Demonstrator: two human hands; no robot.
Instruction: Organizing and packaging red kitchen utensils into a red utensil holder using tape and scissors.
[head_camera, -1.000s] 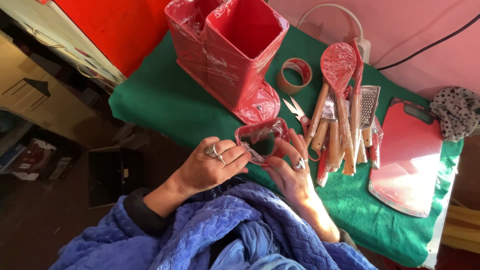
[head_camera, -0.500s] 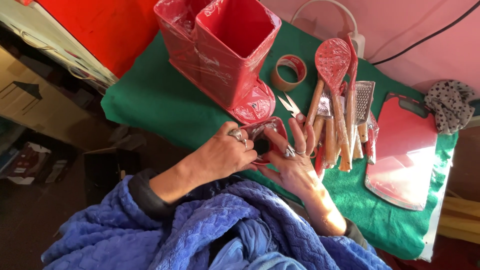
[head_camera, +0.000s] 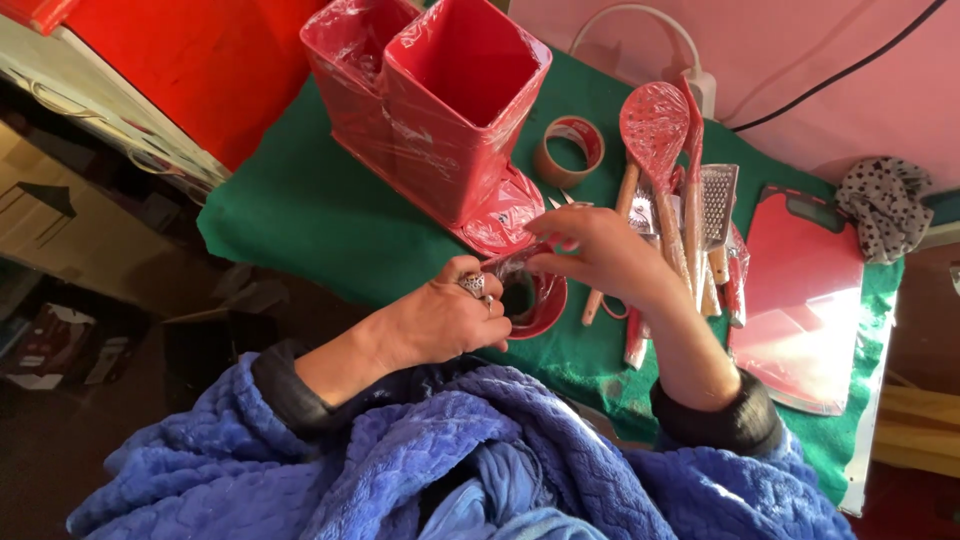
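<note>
My left hand (head_camera: 440, 320) grips a small round red cup (head_camera: 535, 300) wrapped in clear plastic, at the near edge of the green-covered table (head_camera: 310, 210). My right hand (head_camera: 590, 250) pinches the plastic wrap at the cup's top. Both hands wear rings and come out of blue fleece sleeves. Just beyond the cup stands a tall red plastic holder (head_camera: 440, 100) with two square compartments, also wrapped in film.
A heap of red kitchen utensils (head_camera: 680, 200) with wooden handles lies right of my hands, with a grater among them. A red cutting board (head_camera: 800, 300) lies farther right. A tape roll (head_camera: 570, 150), a spotted cloth (head_camera: 885, 205) and a white cable sit behind.
Both hands have moved up and right with the cup. My right hand has lifted from beside the cup to pinch the wrap above it.
</note>
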